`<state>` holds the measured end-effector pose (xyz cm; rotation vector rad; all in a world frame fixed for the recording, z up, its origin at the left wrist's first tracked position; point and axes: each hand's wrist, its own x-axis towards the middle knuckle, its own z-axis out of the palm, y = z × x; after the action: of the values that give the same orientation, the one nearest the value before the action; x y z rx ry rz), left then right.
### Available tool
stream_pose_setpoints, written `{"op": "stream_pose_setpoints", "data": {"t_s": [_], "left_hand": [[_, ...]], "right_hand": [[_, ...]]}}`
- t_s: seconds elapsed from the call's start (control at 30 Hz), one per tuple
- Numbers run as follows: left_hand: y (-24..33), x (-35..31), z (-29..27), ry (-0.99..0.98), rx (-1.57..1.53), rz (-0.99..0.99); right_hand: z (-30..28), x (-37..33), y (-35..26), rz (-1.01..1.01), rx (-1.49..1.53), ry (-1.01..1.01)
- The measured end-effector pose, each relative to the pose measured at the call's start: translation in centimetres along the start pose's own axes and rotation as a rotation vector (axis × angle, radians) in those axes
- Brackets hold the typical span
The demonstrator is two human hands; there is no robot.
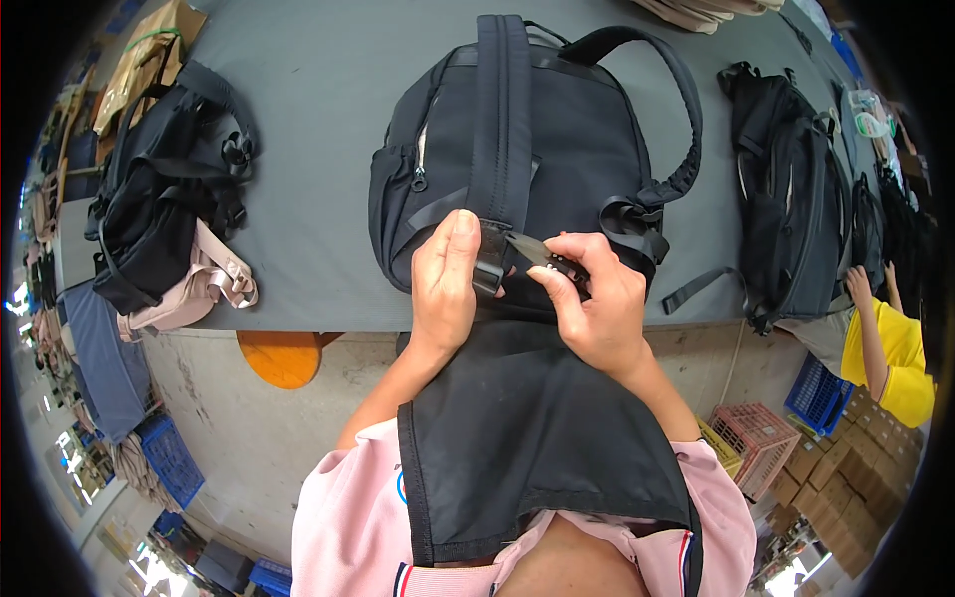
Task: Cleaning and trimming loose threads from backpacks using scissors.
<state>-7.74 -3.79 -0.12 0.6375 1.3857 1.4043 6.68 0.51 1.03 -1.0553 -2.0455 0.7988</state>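
Observation:
A black backpack (577,129) lies on the grey table in front of me, its shoulder straps facing up. My left hand (445,284) is closed around the lower end of the padded shoulder strap (500,119), thumb on top, by a black plastic buckle (489,271). Between the thumb and fingers of my right hand (604,303) is a small dark tool with grey blades, which looks like thread snips (537,251). Its tip points left and meets the strap end. The second strap (686,119) curves out at the right, with its webbing bunched by the bag's lower corner.
More black bags (786,189) lie at the table's right side. On the left sit a black bag (159,209) and a pink one (189,289). An orange stool (279,358) stands below the table (308,179). A person in yellow (890,348) works at far right, near crates and cartons.

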Motion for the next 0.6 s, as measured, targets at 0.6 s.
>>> {"op": "stream_pose_setpoints", "data": {"t_s": [0.6], "left_hand": [[-0.61, -0.46, 0.21, -0.002, -0.006, 0.058]], "right_hand": [[0.19, 0.57, -0.60, -0.079, -0.182, -0.009]]}}
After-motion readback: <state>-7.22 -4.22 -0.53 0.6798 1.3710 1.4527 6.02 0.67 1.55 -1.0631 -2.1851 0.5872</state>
